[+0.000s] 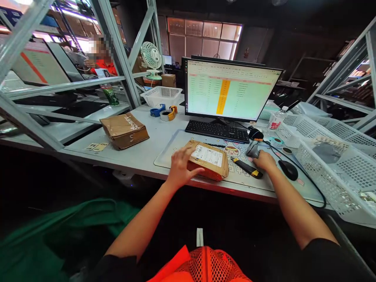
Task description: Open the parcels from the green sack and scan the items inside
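Observation:
A brown parcel (210,160) with a white label facing up lies on the desk mat, its near side lit red. My left hand (181,166) is on its left end, fingers over the top and thumb along the near side. A grey handheld barcode scanner (252,149) is in my right hand (264,160), fingers closed around its handle, low over the mat. Between the parcel and my right hand lies a yellow-and-black box cutter (248,167). A black mouse (288,170) sits right of that hand.
A monitor (230,92) and keyboard (217,131) stand behind the parcel. Left are another brown package (125,130) and tape dispensers (167,112). White plastic baskets (331,176) line the right side. A metal frame (117,51) rises at left; beyond it is another person (105,66).

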Tool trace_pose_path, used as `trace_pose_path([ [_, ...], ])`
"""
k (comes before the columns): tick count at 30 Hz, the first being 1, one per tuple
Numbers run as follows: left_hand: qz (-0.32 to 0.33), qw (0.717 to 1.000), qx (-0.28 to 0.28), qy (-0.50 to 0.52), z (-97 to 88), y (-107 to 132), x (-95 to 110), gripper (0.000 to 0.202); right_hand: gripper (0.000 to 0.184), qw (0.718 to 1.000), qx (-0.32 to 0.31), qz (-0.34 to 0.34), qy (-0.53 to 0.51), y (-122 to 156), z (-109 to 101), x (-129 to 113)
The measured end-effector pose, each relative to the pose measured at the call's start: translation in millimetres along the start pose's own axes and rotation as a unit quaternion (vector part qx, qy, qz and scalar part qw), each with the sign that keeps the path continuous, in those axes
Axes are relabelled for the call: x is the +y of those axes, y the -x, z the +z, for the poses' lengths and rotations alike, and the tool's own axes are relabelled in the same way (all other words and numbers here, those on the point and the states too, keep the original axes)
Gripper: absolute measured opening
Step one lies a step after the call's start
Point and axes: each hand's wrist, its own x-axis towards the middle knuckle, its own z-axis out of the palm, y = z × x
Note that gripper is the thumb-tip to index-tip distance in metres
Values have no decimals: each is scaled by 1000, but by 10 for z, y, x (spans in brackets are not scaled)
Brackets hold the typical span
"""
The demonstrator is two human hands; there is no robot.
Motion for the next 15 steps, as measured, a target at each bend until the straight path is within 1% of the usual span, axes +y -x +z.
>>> trace_pose_path([
  [2, -75, 995, 33, 51, -5, 39, -288, 91, 42, 1000, -7, -10, -14, -15, -185, -50],
  [3, -109, 989, 32, 90, 11, 65, -407, 96, 35, 999, -14, -23, -29, 4, -317, -76],
  [4, -142, 981, 17, 133, 34, 90, -498, 101, 31, 997, -27, -48, -55, 44, -472, -107],
  [5, -175, 969, -7, 173, 60, 111, -558, 104, 31, 991, -49, -85, -89, 108, -643, -148],
  [6, -204, 957, -33, 204, 85, 126, -588, 106, 35, 980, -78, -130, -127, 195, -821, -202],
  [8, -242, 940, -67, 231, 118, 136, -582, 105, 45, 943, -142, -225, -202, 411, -1162, -356],
  [9, -250, 938, -72, 231, 123, 133, -563, 103, 48, 922, -171, -260, -230, 523, -1305, -451],
  [10, -252, 938, -69, 228, 122, 126, -542, 100, 49, 906, -196, -281, -250, 627, -1420, -554],
  [11, -252, 939, -67, 225, 115, 118, -526, 97, 50, 892, -217, -291, -268, 714, -1505, -657],
  [13, -252, 940, -67, 219, 97, 107, -518, 93, 51, 874, -252, -295, -292, 820, -1583, -835],
  [15, -256, 941, -73, 211, 82, 105, -537, 91, 52, 872, -265, -285, -297, 832, -1563, -940],
])
